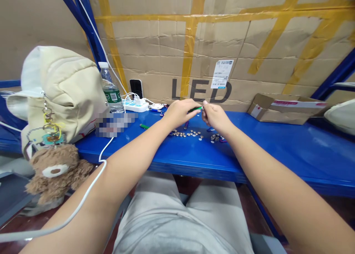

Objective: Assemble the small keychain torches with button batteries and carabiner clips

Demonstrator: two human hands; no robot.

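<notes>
Above the blue tabletop, my left hand (pixel 180 112) is closed around a slim green tube (pixel 196 109), which could be a mini flashlight. Its far end meets the closed fingers of my right hand (pixel 215 116), where a small shiny end piece shows in part. Whether that piece is separate from the tube, I cannot tell. Below the hands lie several coin-like silvery discs (pixel 191 134), resembling button cells. A small heap of metal parts (pixel 215 137) sits under my right wrist. Another green tube (pixel 144 127) lies left of my left forearm, and a purple one (pixel 186 125) between the hands.
On the left stand a cream backpack (pixel 66 87) with a teddy bear charm (pixel 59 169), a water bottle (pixel 111 93) and a power strip (pixel 135 104). A white cable (pixel 102 152) crosses my left arm. An open cardboard box (pixel 288 109) is at right, before a cardboard wall (pixel 155 54).
</notes>
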